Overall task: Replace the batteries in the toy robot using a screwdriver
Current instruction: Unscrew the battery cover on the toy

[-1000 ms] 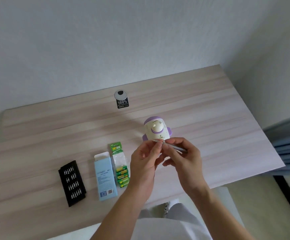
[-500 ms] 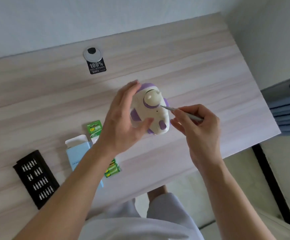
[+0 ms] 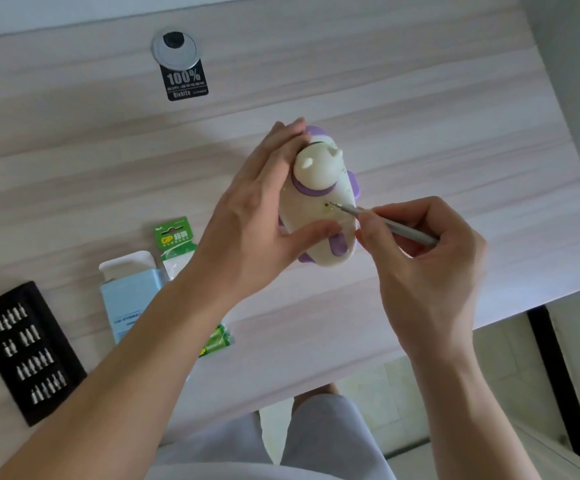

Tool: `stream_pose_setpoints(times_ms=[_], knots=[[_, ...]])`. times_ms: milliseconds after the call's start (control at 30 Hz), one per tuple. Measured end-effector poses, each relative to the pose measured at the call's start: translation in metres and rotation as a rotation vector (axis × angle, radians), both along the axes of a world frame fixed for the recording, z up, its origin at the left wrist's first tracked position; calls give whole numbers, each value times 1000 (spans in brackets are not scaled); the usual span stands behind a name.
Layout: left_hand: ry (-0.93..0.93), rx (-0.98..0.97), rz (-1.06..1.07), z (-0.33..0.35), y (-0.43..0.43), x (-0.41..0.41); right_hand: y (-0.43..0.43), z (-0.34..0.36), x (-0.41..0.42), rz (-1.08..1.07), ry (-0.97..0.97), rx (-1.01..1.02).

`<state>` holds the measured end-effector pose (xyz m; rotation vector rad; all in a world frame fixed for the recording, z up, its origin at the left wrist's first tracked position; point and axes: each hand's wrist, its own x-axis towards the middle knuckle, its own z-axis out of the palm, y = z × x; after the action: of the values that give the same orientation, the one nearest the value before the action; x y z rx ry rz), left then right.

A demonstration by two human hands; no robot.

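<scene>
The cream and purple toy robot (image 3: 319, 209) is tipped over above the wooden table (image 3: 420, 133), its underside facing me. My left hand (image 3: 257, 216) grips its left side, thumb across the lower body. My right hand (image 3: 427, 251) holds a thin silver screwdriver (image 3: 385, 226) like a pen. The screwdriver's tip rests at a small dark screw hole (image 3: 327, 204) on the robot's body. A green pack of batteries (image 3: 174, 240) lies on the table at the left, partly hidden under my left forearm.
A black tray of screwdriver bits (image 3: 27, 351) lies near the table's front left edge. A light blue box (image 3: 129, 299) sits beside the battery pack. A round cable grommet (image 3: 175, 46) and a black sticker (image 3: 184, 83) are at the back. The table's front edge runs under my forearms.
My left hand has taken hold of the robot and tipped it over. My right hand brought the screwdriver tip onto the robot's body. The camera has moved closer and lower.
</scene>
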<state>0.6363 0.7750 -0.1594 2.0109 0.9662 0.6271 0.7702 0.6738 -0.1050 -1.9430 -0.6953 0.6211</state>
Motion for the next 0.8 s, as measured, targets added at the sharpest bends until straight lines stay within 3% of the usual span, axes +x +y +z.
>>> stream_pose_setpoints(times_ms=[800], knots=[[-7, -22, -2, 1, 1, 3, 5, 3, 1, 75, -165, -52]])
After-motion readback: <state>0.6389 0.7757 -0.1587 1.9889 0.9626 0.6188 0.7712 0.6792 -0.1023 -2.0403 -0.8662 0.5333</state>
